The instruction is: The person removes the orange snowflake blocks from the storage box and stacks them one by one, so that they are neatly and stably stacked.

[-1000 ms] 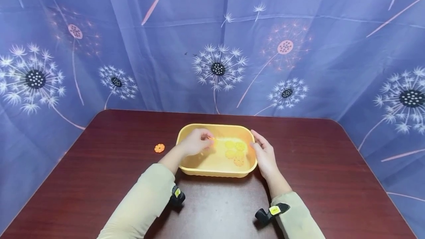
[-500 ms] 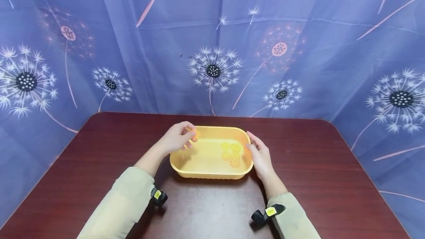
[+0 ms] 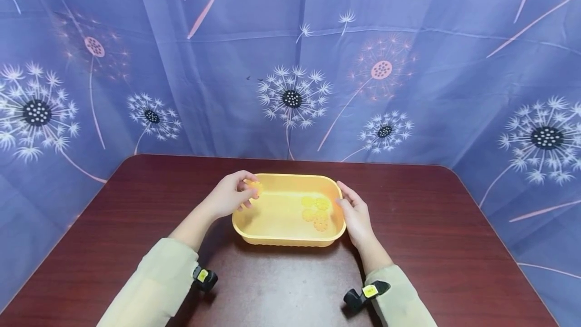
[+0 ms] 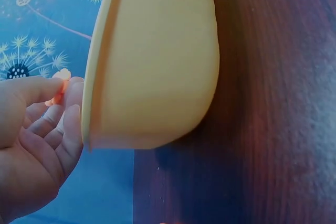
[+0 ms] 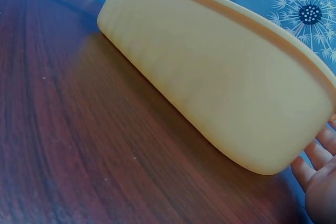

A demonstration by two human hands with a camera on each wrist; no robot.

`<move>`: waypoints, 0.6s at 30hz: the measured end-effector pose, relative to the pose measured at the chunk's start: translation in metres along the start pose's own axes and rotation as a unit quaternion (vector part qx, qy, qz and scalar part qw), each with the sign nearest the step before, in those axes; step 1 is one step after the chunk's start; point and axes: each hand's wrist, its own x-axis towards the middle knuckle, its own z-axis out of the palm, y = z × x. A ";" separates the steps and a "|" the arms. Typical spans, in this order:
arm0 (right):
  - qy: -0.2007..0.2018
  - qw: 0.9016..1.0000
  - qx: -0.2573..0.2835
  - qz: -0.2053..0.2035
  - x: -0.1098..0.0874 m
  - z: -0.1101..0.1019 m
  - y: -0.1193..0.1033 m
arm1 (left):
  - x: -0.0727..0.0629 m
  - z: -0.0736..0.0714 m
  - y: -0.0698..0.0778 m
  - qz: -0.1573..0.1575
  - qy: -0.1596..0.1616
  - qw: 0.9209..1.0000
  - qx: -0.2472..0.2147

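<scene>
A yellow plastic basin [image 3: 281, 241] stands on the table. Between thumb and fingers, my left hand [image 3: 229, 196] pinches a small orange flower-shaped disc [image 3: 256, 188] over the basin's left end. The left wrist view shows this disc [image 4: 62, 83] edge-on, close to the rim. My right hand [image 3: 358, 218] grips the basin's right end, thumb at the rim and fingers along the outside. Several yellow and orange flower-shaped discs [image 3: 321, 223] lie on the basin's floor, toward the right. In the right wrist view, the basin's outer wall [image 5: 220, 77] hides its inside.
The dark reddish wooden table [image 3: 436, 226] extends around the basin. Behind it hangs a blue curtain [image 3: 218, 90] with dandelion prints. Each sleeve carries a black wrist camera, the left one [image 3: 205, 278] and the right one [image 3: 365, 294].
My left hand has moved left with its disc, from the basin's middle to its left end. The loose orange disc left of the basin is no longer visible. The right hand keeps its grip.
</scene>
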 end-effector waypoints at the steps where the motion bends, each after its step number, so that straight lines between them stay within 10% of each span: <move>1: -0.001 1.000 0.001 0.000 0.000 0.000 0.000 | -0.001 -0.001 -0.001 0.000 0.002 1.000 0.000; 18: -0.006 1.000 0.004 -0.011 -0.001 0.000 -0.001 | -0.018 -0.025 -0.016 0.011 0.046 0.999 -0.004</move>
